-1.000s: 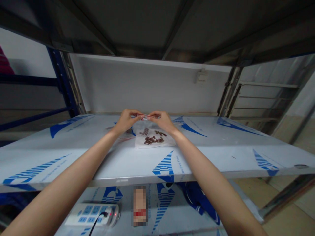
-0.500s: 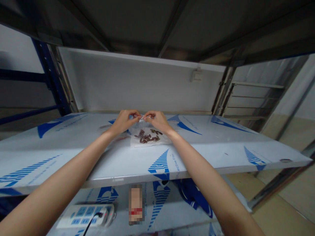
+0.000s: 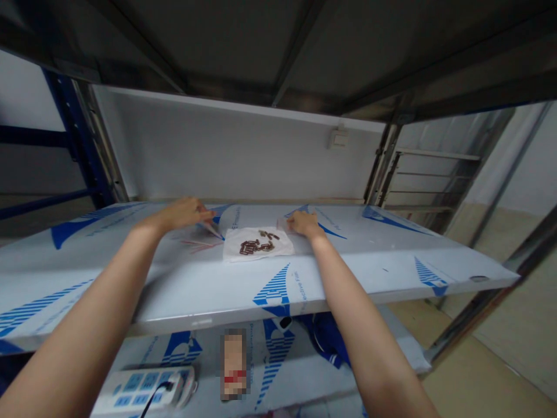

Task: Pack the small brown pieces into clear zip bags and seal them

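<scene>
Seen from the head camera, the left hand [image 3: 183, 213] pinches a thin clear strip [image 3: 212, 231], with pinkish strips [image 3: 195, 245] lying just beside it. The right hand [image 3: 306, 223], fingers curled, rests on the corner of a plastic bag [image 3: 261, 252]; any grip is unclear. Brown pieces [image 3: 253, 247] are already inside, the bag lying flat on the film-covered steel shelf [image 3: 348, 273]. Whether it is sealed, I cannot tell.

Steel shelving w/ blue-printed protective film on top shelf [image 3: 374, 278], lower shelf [image 3: 391, 354] below holding white power strip [image 3: 139, 389] w/ black cable [image 3: 150, 404] & a pixelated item [image 3: 234, 363] beside it; blue rack upright [image 3: 72, 122] far left, wall switch [image 3: 338, 139] on white back panel [image 3: 226, 157].
</scene>
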A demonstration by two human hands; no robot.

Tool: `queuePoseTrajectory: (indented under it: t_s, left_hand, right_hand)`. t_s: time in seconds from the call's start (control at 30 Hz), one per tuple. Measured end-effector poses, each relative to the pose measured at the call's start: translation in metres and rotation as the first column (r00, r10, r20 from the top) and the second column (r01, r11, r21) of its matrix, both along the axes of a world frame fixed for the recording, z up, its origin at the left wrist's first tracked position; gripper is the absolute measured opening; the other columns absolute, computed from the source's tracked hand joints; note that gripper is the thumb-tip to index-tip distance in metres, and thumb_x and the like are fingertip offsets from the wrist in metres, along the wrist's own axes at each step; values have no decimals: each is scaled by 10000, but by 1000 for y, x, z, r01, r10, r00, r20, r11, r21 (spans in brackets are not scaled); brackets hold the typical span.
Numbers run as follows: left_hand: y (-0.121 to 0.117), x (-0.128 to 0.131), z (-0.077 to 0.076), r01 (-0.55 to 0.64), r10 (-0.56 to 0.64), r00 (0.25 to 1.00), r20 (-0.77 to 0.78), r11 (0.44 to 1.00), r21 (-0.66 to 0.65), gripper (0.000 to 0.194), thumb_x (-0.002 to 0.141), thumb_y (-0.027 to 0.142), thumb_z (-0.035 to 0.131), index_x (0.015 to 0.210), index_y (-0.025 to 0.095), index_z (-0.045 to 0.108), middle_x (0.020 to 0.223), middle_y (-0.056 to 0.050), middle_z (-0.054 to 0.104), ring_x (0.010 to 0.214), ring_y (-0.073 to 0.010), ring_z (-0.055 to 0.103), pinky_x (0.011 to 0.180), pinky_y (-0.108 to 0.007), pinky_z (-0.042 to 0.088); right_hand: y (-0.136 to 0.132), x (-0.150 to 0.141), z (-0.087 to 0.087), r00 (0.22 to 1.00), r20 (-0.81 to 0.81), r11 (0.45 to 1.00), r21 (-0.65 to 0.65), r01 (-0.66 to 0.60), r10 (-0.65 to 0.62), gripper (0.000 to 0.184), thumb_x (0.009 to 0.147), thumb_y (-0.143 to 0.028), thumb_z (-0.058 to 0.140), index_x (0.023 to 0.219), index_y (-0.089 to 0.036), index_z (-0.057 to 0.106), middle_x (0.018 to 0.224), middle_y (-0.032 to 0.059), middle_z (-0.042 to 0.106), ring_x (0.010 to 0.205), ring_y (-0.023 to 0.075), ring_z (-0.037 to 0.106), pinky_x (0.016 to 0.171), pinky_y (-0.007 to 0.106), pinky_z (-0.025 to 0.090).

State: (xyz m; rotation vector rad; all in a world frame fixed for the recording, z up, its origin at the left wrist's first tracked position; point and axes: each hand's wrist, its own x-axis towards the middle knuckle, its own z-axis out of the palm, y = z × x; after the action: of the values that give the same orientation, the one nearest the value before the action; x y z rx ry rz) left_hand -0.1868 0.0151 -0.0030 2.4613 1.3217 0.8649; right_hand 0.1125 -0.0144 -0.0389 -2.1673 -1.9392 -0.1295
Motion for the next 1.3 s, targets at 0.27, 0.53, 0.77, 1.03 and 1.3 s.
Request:
queuePoseTrajectory:
  t_s: [0.27, 0.53, 0.77, 1.03, 1.3]
  left_hand:
    - [9, 7, -16, -49, 64, 973, -223, 996, 71, 386, 759, 458, 509, 514, 197, 652, 565, -48, 644, 526, -172, 541, 547, -247, 339]
    - [-2, 45, -20, 246, -204, 895, 396, 968, -57, 621, 707, 695, 375, 814, 158, 670, 803, -96, 684, 702, -182, 588, 657, -269, 428]
    - [0, 38, -16, 257, -174, 856, 487, 960, -109, 402, 588, 538, 652, 684, 148, 676, 666, -45, 658, 611, -137, 549, 610, -251, 406]
    - [-12, 41, -13, 341, -209, 885, 415, 898, -276, 187, 565, 274, 700, 690, 136, 695, 726, -69, 695, 687, -161, 606, 704, -289, 452]
    - [-8, 45, -18, 220, -188, 901, 392, 975, -36, 291, 605, 408, 649, 608, 121, 603, 600, -24, 620, 556, -105, 505, 541, -224, 379]
  right_hand:
    - [4, 5, -6, 998, 59, 981, 196, -5, -7, 160, 790, -231, 572, 845, -189, 716, 908, 124, 690, 943, 260, 605, 904, 417, 323]
    - [-11, -36, 18, 850, 28, 706, 543, -454, 526, 154, 814, -290, 580, 919, -293, 692, 1078, -5, 654, 1057, 194, 523, 955, 379, 259]
    - [-25, -71, 21, 656, 196, 535, 436, -724, 729, 194, 830, -194, 554, 869, -317, 699, 1104, -35, 640, 1069, 204, 464, 926, 411, 249]
    - [-18, -59, 15, 749, 223, 597, 483, -641, 624, 357, 843, -87, 424, 1025, -285, 659, 1145, 3, 619, 1118, 224, 444, 1003, 493, 140]
    - [-24, -72, 15, 864, -6, 685, 612, -395, 504, 268, 861, -274, 464, 1007, -194, 674, 1056, 74, 655, 1021, 243, 530, 933, 430, 307]
